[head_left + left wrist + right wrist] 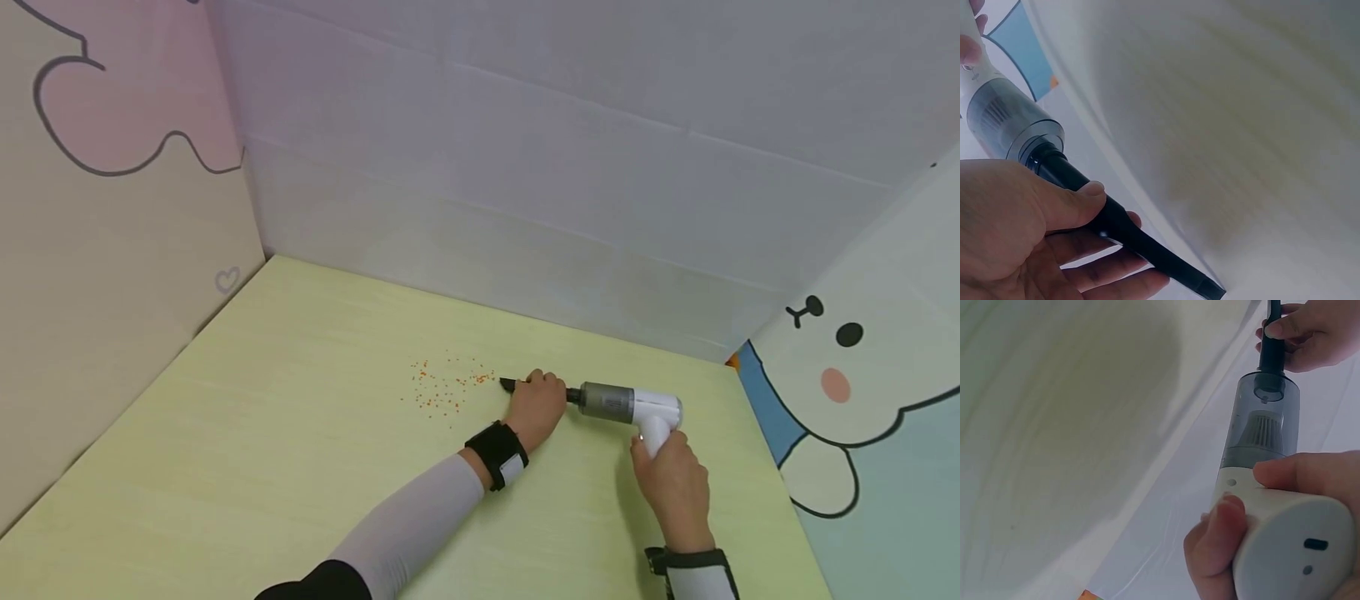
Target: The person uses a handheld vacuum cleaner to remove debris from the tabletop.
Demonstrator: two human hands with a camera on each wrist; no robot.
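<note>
My right hand [675, 483] grips the white handle of a handheld vacuum cleaner [611, 402], held low over the yellow tabletop. Its body is white with a see-through grey dust cup [1266, 419] and a filter inside. Out front runs a long black nozzle [1160, 256], which my left hand [537, 408] holds, thumb on one side and fingers round the other. The nozzle's tip points left, at the right edge of a scatter of small orange crumbs [480, 379]. In the right wrist view, the right thumb lies along the top of the white body.
The pale yellow tabletop [247, 450] spreads under both arms. A whitish wall [487, 183] rises behind it. Side panels with cartoon drawings stand at the left [135, 250] and right [900, 483], close along the table's edges.
</note>
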